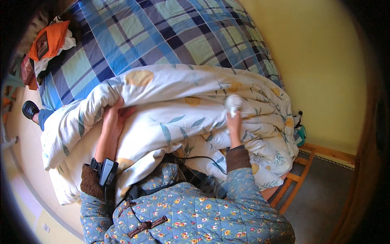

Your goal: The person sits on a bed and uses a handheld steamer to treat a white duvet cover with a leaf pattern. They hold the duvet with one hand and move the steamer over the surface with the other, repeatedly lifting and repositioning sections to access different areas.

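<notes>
A white duvet (170, 113) printed with yellow circles and grey-green leaves lies bunched across the near part of the bed. My left hand (117, 109) grips its rolled fold on the left, with some fingers tucked beneath the cloth. In my right hand (234, 122) is a white handheld device (234, 103) with a rounded head, held over the duvet's right half. Motion blurs that device, so its exact kind and whether it touches the fabric cannot be told.
A plaid blue sheet (146, 36) covers the bed beyond. An orange bag (50, 39) lies at far left, above another person's shoe (30, 109). The yellow wall (317, 61) borders the right side, near a wooden slatted frame (294, 177). A black cable (201, 157) crosses my lap.
</notes>
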A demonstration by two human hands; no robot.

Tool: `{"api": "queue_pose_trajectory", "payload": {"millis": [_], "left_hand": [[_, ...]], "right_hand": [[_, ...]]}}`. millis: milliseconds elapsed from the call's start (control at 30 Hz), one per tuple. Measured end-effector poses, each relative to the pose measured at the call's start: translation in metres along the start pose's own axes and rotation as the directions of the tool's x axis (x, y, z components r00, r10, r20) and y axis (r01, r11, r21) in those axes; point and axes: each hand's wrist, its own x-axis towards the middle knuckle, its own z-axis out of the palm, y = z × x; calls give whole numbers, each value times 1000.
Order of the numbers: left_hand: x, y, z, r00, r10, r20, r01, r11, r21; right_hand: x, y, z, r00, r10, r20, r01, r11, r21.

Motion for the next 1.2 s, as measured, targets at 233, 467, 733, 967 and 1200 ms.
{"api": "queue_pose_trajectory", "payload": {"millis": [233, 467, 733, 967, 1200], "left_hand": [[-36, 17, -34, 993, -115, 38, 48, 661, 749], [-25, 0, -42, 998, -58, 32, 12, 641, 767], [-30, 8, -34, 997, -60, 46, 8, 689, 724], [-27, 6, -35, 996, -54, 67, -7, 725, 689], [-27, 4, -34, 997, -59, 56, 8, 759, 651]], "right_hand": [[-52, -48, -4, 793, -427, 434, 288, 892, 349], [74, -7, -43, 995, 42, 93, -85, 846, 527], [-31, -112, 39, 752, -551, 362, 309, 779, 546], [-14, -102, 32, 971, -124, 204, 38, 924, 381], [-20, -110, 42, 962, -132, 240, -47, 784, 619]]}}
